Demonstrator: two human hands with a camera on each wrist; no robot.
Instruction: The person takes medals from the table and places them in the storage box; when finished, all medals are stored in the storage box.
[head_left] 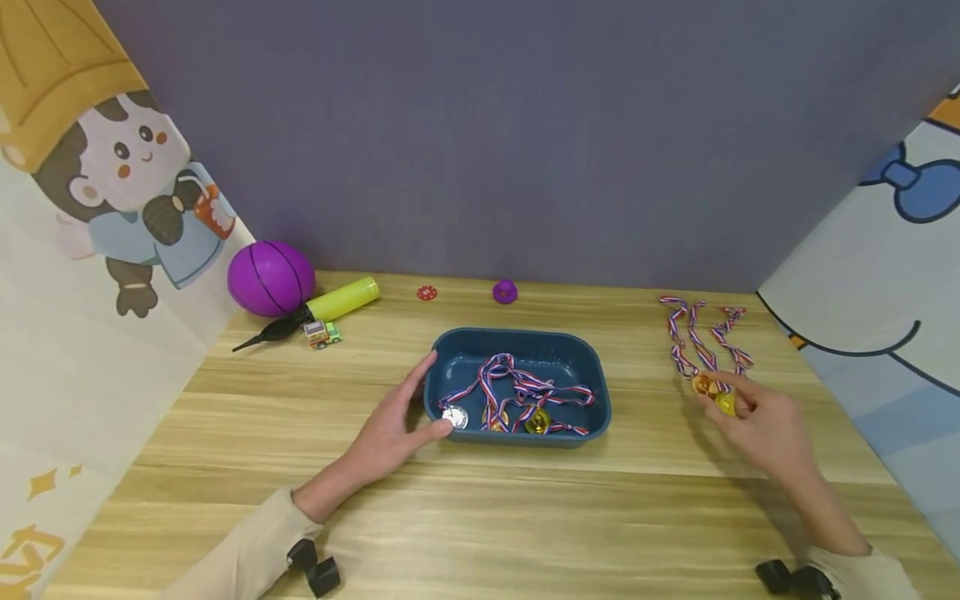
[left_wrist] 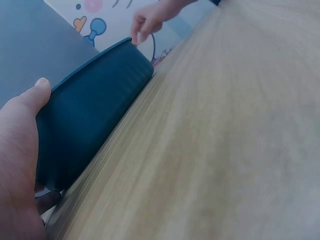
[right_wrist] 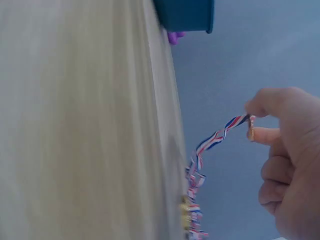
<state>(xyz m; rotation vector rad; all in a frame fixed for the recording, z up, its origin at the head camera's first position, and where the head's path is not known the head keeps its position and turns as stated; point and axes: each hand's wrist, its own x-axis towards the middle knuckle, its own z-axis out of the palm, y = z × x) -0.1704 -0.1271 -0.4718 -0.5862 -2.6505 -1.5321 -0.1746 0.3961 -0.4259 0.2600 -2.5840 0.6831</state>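
My left hand [head_left: 386, 429] holds the left end of a dark blue plastic basin [head_left: 517, 440], thumb at the near rim and fingers along the outer wall. Inside lie a silver medal [head_left: 454, 417], a gold medal [head_left: 538, 420] and an orange-gold medal [head_left: 491, 417], their striped ribbons [head_left: 525, 383] tangled. To the right, my right hand [head_left: 768, 425] pinches an orange-gold medal [right_wrist: 251, 128] between thumb and forefinger. Its red, white and blue ribbon [right_wrist: 215, 140] trails down to the table. Beside it in the head view, another gold medal [head_left: 725, 404] is partly covered by the fingers.
Striped ribbons [head_left: 701, 337] lie on the table beyond my right hand. At the back left are a purple ball [head_left: 272, 278], a yellow-and-black hand pump [head_left: 341, 299] and a toy truck [head_left: 322, 334]. A red chip [head_left: 427, 292] and a purple toy [head_left: 506, 291] sit near the back wall.
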